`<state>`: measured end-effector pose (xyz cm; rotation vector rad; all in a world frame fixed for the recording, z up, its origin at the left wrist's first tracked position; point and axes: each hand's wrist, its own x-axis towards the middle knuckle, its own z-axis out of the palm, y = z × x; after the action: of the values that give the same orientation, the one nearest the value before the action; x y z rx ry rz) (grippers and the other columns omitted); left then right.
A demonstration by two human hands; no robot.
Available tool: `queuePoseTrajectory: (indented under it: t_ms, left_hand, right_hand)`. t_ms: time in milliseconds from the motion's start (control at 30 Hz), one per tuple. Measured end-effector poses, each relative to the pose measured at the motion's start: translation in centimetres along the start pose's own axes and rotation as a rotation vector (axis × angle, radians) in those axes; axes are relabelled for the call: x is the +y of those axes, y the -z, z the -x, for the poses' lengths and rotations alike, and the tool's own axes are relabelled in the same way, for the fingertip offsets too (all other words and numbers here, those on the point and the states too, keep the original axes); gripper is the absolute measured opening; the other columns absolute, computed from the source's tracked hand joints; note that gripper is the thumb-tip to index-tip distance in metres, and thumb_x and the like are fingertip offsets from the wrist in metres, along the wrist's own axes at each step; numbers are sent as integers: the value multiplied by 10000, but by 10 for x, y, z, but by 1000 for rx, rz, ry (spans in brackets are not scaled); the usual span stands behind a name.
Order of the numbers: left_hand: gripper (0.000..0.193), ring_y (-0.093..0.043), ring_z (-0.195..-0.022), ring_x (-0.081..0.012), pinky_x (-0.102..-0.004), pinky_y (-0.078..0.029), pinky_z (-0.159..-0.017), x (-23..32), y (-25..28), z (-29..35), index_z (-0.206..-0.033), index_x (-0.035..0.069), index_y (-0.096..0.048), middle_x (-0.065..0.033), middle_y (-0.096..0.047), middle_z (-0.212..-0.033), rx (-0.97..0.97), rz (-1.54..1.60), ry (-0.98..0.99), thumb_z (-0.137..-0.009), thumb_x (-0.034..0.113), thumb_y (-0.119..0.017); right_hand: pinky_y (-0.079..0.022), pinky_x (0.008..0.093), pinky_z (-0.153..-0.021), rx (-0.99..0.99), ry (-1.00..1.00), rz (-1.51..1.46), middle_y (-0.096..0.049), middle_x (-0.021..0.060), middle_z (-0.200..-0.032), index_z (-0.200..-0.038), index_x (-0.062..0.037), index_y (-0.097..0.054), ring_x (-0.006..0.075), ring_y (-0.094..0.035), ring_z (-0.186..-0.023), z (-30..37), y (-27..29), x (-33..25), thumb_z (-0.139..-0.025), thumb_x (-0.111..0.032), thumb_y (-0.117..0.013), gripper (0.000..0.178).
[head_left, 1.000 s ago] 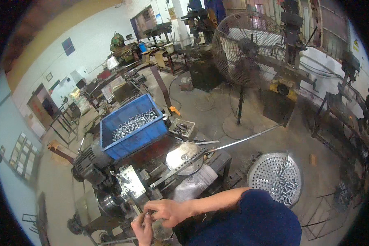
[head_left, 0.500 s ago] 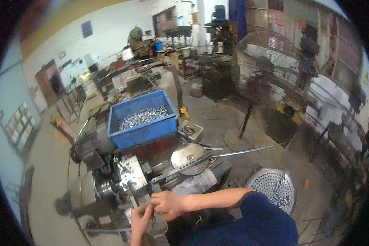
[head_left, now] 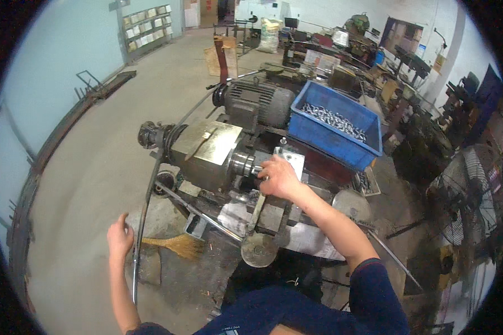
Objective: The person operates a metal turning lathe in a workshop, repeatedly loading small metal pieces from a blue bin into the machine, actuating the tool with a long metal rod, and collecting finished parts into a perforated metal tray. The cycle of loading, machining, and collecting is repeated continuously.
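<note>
Two bare hands are working far apart in the head view. The right hand (head_left: 279,176) is reaching over the machine to the round chuck (head_left: 243,164), its fingers bending at a short shiny metal piece (head_left: 256,170). That piece is sitting between the chuck's face and the fingertips; whether they are gripping it or only touching it, I cannot tell. The left hand (head_left: 120,237) is hanging just beside a long metal bar (head_left: 138,245), fingers loosely bent and apparently holding nothing.

The gravest risk is lying at the chuck: if it is turning, or starting up, the right fingertips could be getting caught, as they are resting so close to it; the picture is not showing whether it spins. A weak or crooked hold could be letting the piece drop among the parts below. An unguarded swing of the left hand could be knocking the bar. On the spindle housing (head_left: 223,139), a loose flat strip (head_left: 200,144) is lying unsecured, so vibration could be shaking it off. Below, a broom (head_left: 179,244) is lying near the bar, possibly inviting a trip.
</note>
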<state>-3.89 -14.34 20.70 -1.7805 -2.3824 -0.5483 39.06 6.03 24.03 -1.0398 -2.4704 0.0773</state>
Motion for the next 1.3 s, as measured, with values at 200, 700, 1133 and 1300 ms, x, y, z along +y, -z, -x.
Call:
queuePoseTrajectory:
  t_ms: [200, 700, 1133, 1300]
  left_hand:
    - [417, -592, -765, -328, -391, -458, -676, -34, -51, 62, -1006, -20, -530, -211, -608, -809, -263, 393, 132, -692, 201, -692]
    - [294, -563, -520, -246, -390, -449, -493, -13, -57, 32, -703, 90, -629, -93, -599, -637, -57, -371, -4, -840, 314, -497]
    - [302, -569, -844, -329, -392, -440, -748, -172, -117, -84, -989, -12, -561, -174, -595, -874, 374, 135, -29, -715, 97, -627]
    - [350, -566, -727, -249, -375, -447, -661, -16, -209, -48, -1031, -33, -561, -174, -599, -809, -29, 485, 52, -739, 159, -585]
  right_hand:
    - [-476, 387, -762, -297, -298, 117, -624, 172, -754, -687, -35, -662, 316, -563, -870, -29, -45, 30, -558, -221, -611, 232]
    - [-502, 408, -614, -242, -327, -90, -603, 220, -689, -629, 17, -613, 370, -608, -680, -40, -35, 25, -494, -137, -582, 207]
    - [-482, 410, -634, -128, -323, -104, -592, 169, -649, -579, -17, -605, 359, -578, -668, -29, -36, 21, -469, -114, -560, 154]
    - [-419, 376, -821, 79, -161, -54, -591, 121, -1008, -752, -56, -656, 297, -513, -929, 39, -1, 37, -528, -162, -603, 254]
